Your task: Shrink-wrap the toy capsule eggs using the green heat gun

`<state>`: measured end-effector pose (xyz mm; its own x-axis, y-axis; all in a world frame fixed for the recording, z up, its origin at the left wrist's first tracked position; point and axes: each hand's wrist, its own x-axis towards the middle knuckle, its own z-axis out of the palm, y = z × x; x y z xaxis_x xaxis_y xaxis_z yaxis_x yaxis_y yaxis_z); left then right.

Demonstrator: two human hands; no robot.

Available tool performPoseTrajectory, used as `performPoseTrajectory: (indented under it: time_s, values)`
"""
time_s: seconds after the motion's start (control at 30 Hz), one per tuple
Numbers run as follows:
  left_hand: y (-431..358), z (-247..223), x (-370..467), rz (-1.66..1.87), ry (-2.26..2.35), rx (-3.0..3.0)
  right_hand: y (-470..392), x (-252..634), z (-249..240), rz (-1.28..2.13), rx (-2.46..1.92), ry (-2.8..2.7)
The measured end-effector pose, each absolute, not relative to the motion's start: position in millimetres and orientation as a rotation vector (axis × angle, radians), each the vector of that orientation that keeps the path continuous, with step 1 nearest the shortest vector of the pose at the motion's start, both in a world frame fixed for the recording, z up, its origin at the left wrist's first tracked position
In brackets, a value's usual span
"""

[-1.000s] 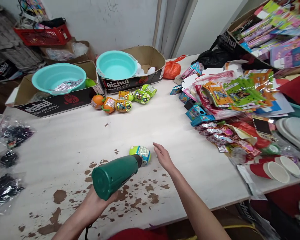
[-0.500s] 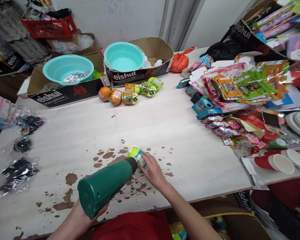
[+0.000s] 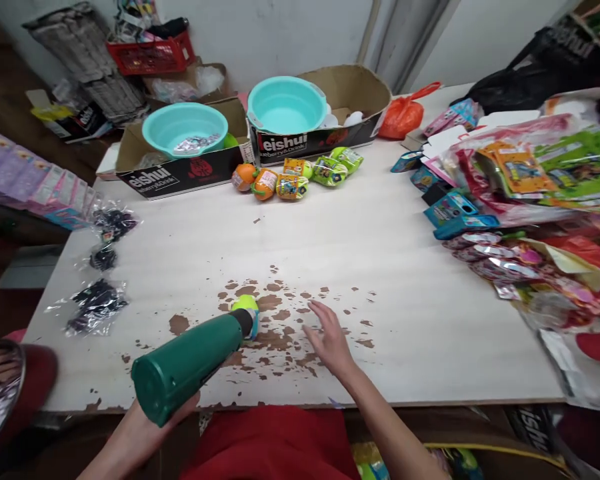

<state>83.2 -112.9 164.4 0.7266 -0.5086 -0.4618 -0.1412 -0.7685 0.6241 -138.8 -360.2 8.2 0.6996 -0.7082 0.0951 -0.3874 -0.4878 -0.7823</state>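
Note:
My left hand is wrapped round the handle of a green heat gun, mostly hidden beneath its body. The gun's black nozzle points at a small lime-green container on the table, which has a blue and whitish wrap partly hidden behind the nozzle. To the right of it, my right hand hovers with fingers apart, holding nothing. Farther back, a cluster of orange and lime-green wrapped containers lies in front of the cardboard boxes.
Two turquoise basins sit in open cardboard boxes at the back. Bagged dark pieces lie at left, near a red bucket with another person's hand in it. Packets and small boxes crowd the right side of the table.
My right hand has let go of the lime-green container and moved off to the right. The heat gun stays aimed at the container. The view has turned left, showing the bucket.

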Motion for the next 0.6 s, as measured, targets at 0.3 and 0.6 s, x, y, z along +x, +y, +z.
performPoseTrajectory:
  time_s: [0.3,0.6]
  values:
    - [-20,182,96,-0.643,-0.126,2.380,-336,59,18,0.235,-2.328,-0.273]
    - [-7,147,78,-0.651,0.086,2.239,-339,100,-15,0.040,-2.314,-0.165]
